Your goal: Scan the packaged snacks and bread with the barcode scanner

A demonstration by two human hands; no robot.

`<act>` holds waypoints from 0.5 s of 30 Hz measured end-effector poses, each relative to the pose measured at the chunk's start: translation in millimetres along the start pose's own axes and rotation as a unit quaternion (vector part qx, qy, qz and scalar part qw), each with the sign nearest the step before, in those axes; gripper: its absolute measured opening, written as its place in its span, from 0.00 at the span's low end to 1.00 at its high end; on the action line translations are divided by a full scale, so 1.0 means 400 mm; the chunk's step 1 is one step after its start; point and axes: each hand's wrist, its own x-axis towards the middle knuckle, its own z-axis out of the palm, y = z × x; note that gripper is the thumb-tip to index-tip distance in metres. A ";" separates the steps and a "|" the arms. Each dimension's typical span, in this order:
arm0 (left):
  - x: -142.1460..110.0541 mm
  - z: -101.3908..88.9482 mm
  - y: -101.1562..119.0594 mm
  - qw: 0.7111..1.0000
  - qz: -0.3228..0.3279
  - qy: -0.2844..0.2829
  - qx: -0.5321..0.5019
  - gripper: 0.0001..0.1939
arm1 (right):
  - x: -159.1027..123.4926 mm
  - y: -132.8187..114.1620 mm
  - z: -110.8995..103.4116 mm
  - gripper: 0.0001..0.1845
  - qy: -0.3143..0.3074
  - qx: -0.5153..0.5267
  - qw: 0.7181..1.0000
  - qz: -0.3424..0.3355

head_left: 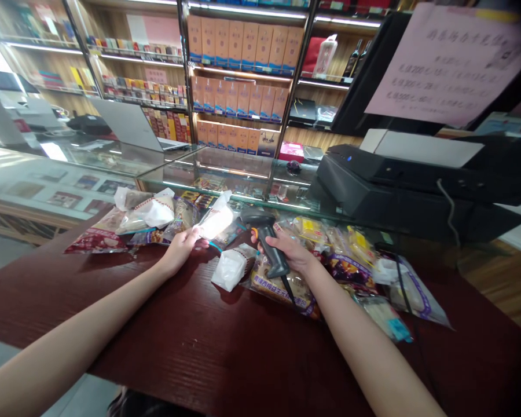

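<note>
near the centre of the frame, a plastic packet point(219, 220) is pinched by the left grip point(184, 249); to its right, a barcode scanner point(276, 262) is clasped by the right grip point(292, 249).

We see a dark red wooden counter point(169, 333) bearing a white-wrapped packet point(231, 269). Left of that packet lie heaped snack bags point(104, 231); just right, a purple-banded bag point(282, 288); farther right, we find a jumbled packet pile point(351, 272).

laptop point(125, 124) on glass counter point(118, 162); orange boxes point(243, 43) on shelves point(243, 72)
</note>
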 end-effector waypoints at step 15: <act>-0.007 -0.002 0.011 0.996 0.062 -0.035 0.052 0.31 | 0.004 0.007 -0.009 0.20 -0.005 -0.020 1.000 -0.006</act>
